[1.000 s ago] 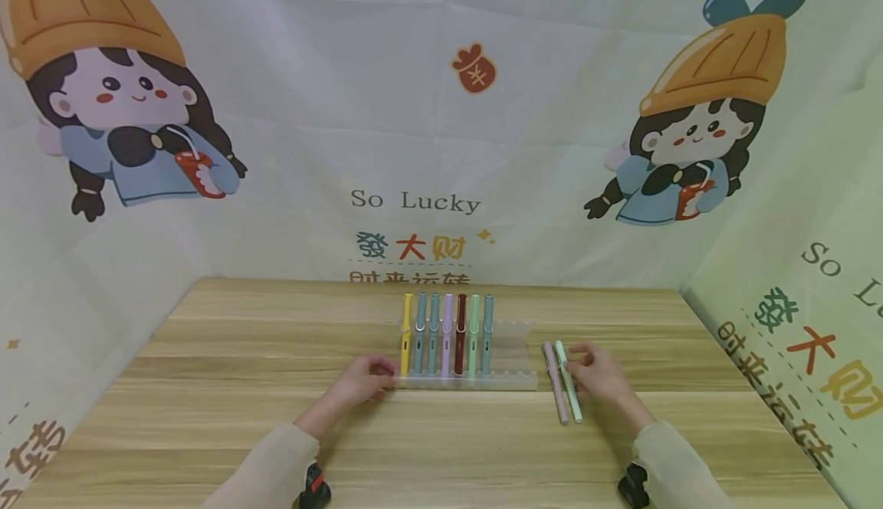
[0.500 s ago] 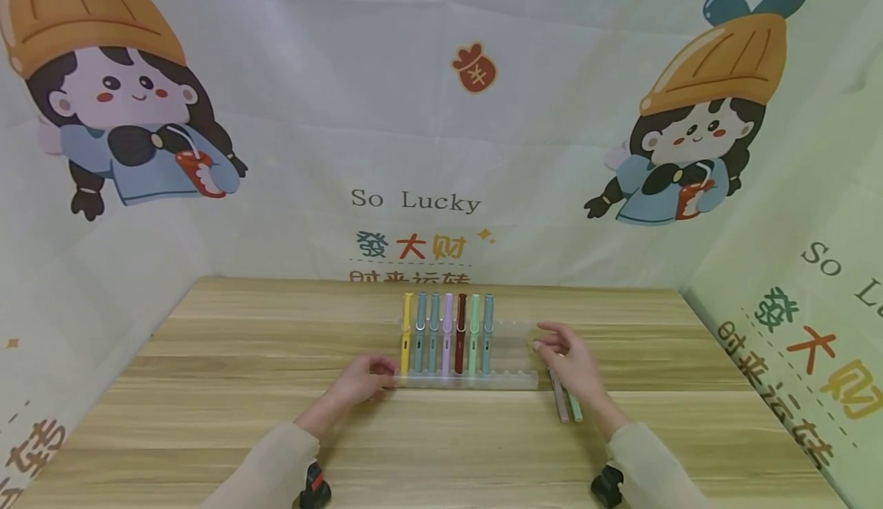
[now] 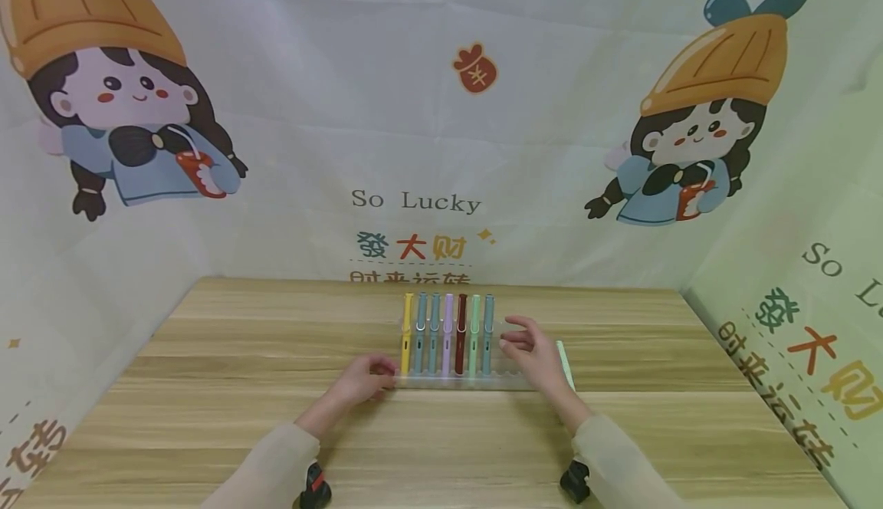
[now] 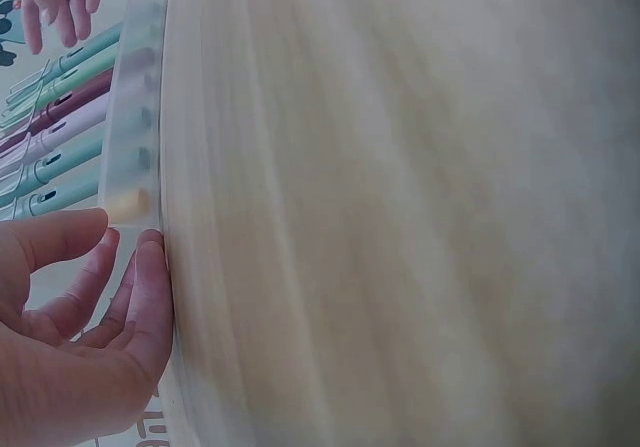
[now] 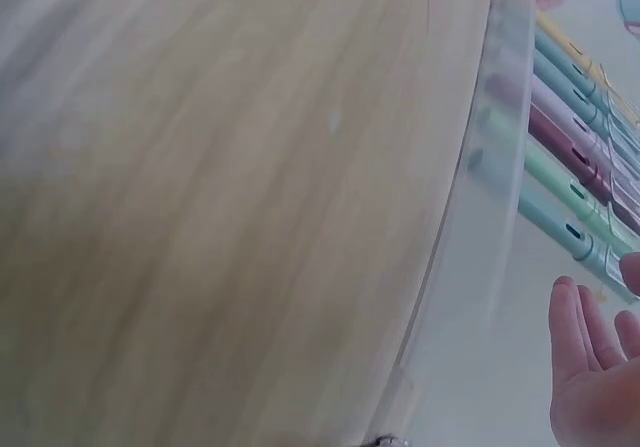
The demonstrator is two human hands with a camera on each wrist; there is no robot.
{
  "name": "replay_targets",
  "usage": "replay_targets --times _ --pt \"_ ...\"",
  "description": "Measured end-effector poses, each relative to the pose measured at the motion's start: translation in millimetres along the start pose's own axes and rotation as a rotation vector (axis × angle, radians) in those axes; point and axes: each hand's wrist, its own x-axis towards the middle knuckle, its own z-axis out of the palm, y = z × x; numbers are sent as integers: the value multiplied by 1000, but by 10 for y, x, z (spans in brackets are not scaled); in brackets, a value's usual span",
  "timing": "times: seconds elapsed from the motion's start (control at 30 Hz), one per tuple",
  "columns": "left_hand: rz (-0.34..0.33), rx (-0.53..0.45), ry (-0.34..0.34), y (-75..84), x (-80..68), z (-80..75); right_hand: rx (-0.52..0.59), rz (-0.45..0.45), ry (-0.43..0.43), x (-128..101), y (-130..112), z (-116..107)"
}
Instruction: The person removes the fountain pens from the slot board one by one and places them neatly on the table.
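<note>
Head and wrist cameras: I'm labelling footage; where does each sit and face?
Head: head-worn, looks forward and down at pens in rack; left hand, right hand show.
Left wrist: wrist-worn, facing table and rack; left hand near, right hand far.
Right wrist: wrist-worn, facing table and rack; right hand near, left hand far.
Wrist views share rack, pens, hands.

Pale cartoon-printed cloth walls on three sides of a wood-grain tabletop.

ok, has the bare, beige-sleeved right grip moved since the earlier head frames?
Yes, leftward. First right of the unmoved clear plastic pen rack, the right grip now overlaps the rack's right part in the head view.
</note>
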Motion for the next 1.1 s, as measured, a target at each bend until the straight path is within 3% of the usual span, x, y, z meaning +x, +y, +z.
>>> replay_targets --times 0.33,0.6,1.1 --pt "1 0 -10 2 0 -11 -83 5 -8 21 -2 93" --pt "14 3 -14 9 -7 -18 -2 -35 -60 29 -51 163" --pt "11 9 -16 0 0 -19 -91 14 -51 86 2 244"
